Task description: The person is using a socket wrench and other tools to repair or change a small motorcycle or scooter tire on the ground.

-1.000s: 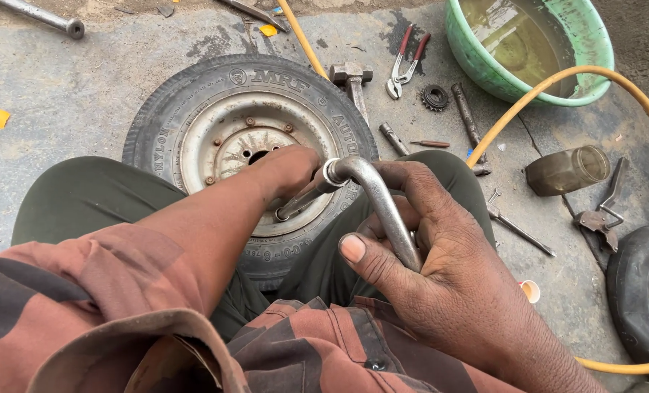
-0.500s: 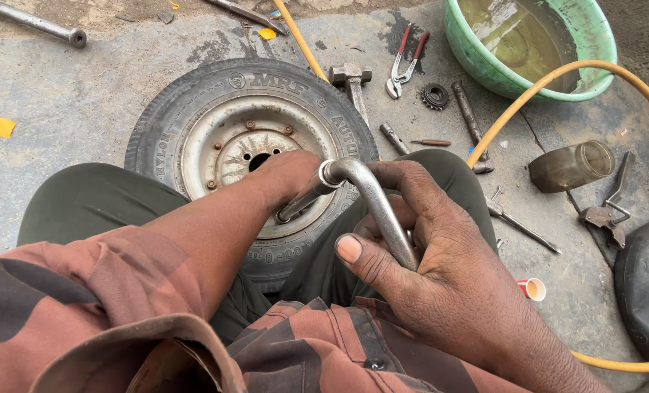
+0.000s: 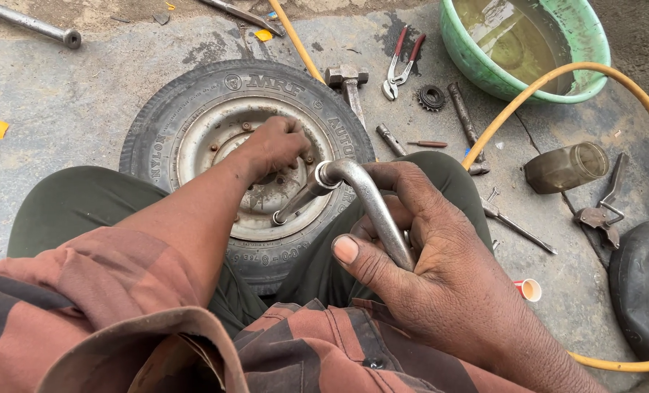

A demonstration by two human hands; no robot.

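Your wheel [image 3: 193, 138] lies flat on the stained concrete floor [image 3: 62, 102], left of centre. Your left hand [image 3: 273, 145] rests on its hub — fingers curled there, on what I cannot tell. At centre, your right hand [image 3: 426, 262] clenches the bent wrench [image 3: 353, 196]. Upper right: a green basin [image 3: 579, 44] — and a yellow hose [image 3: 528, 94].

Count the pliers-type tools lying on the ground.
2. The red-handled pliers lie above the wheel, left of the green basin. The dark pliers lie at far right, beside the glass jar. More may be hidden outside the frame.
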